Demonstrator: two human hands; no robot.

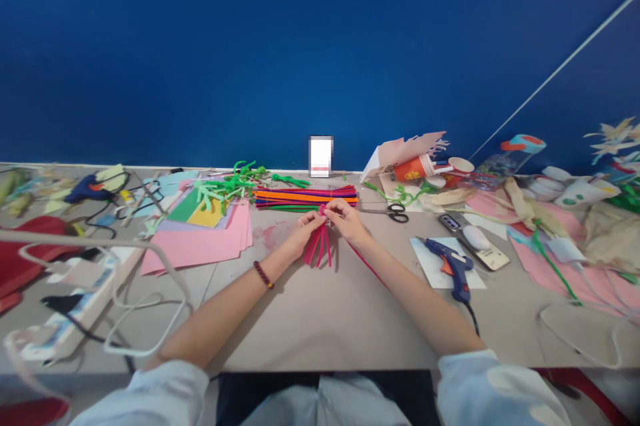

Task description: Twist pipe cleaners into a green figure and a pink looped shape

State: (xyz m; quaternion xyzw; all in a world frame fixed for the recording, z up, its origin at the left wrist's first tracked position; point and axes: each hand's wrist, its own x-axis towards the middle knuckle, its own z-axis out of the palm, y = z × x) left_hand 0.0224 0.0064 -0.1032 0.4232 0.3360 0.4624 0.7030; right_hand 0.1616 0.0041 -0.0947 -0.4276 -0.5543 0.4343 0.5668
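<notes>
Between my hands is a small bunch of pink pipe cleaners [319, 249], gathered at the top with the loose ends fanning down. My left hand [303, 233] pinches the gathered top from the left. From the other side, the fingers of my right hand [346, 221] close on the same spot, and one long pink strand trails under the right wrist. Fingertips partly cover the gathered knot. Just behind the hands lies a bundle of pipe cleaners [280, 197] in red, orange, purple and green. Black-handled scissors [397, 213] rest to its right.
Right of my arms, a blue glue gun [453, 263] lies on pale paper beside a phone [487, 254]. Pink paper sheets [200, 243] and green pipe cleaner pieces [235, 183] are at left. A power strip [83, 303] with cables sits near the front left. Paper cups [415, 168] lie at the back right.
</notes>
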